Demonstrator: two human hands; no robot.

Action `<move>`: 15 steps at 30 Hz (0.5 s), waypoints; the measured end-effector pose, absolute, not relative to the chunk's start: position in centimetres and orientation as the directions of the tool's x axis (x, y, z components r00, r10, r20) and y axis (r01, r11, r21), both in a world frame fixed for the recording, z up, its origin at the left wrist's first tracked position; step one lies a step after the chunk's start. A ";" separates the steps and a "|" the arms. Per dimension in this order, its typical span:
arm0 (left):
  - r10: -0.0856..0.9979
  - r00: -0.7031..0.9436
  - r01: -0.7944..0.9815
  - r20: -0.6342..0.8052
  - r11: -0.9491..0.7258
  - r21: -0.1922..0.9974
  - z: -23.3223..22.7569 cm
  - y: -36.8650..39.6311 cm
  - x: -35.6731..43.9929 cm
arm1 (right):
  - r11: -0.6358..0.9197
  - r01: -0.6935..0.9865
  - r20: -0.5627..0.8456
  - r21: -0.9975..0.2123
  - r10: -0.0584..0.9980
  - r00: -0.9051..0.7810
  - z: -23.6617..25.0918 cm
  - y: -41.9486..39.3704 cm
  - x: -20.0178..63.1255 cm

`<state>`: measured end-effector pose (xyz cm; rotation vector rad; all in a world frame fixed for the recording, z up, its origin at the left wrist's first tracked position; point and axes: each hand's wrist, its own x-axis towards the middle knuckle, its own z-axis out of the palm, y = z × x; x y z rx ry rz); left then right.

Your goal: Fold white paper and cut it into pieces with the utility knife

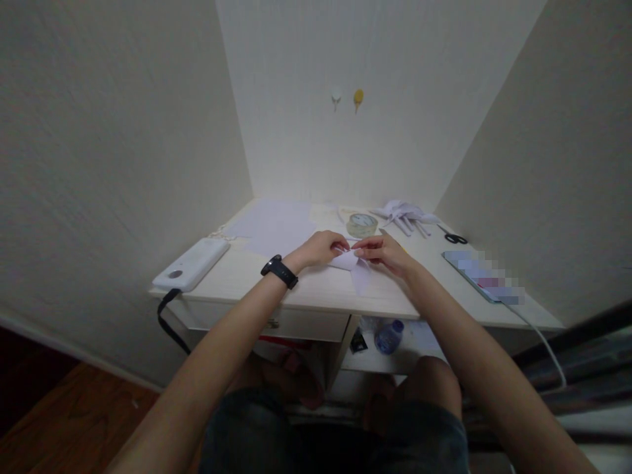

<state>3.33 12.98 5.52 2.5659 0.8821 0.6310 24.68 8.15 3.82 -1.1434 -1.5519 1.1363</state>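
Currently we have both hands on a small piece of white paper (351, 264) at mid-worktop (316, 289), near the front edge. Left hand (323, 249) pinches its upper left corner, fingers together on the sheet. Right hand (382, 253) pinches the upper right side, also clamped on it. The lower flap of the paper lies flat on the worktop, pointing toward us.

Nearby: tape roll (361, 224) just behind the hands, loose white sheets (276, 227) back-left, folded paper pieces (405, 214) back-right, scissors (451, 236) to the right, power bank (191, 264) at the left edge.

Risks, as we judge them: the grips sit close together, so uneven pull could tear or skew the crease. The paper is thin and the light dim, so misaligned edges are easy to miss. A wide elbow could nudge the tape roll.
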 end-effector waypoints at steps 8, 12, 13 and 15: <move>0.758 0.554 0.467 0.345 -0.626 0.625 4.7 12.9 3.7 | 0.159 0.114 0.148 -0.981 0.985 -0.093 3.2 7.1 24.5; 0.770 0.520 0.537 0.371 -0.632 0.559 5.5 12.0 3.7 | 0.187 0.125 0.176 -0.974 0.979 -0.099 3.1 7.0 24.7; 0.771 0.516 0.556 0.374 -0.633 0.539 5.7 11.7 3.7 | 0.196 0.114 0.184 -0.974 0.977 -0.104 3.1 7.0 24.7; 0.778 0.505 0.587 0.373 -0.627 0.512 6.1 11.3 3.7 | 0.213 0.092 0.202 -0.973 0.973 -0.113 3.1 7.0 24.6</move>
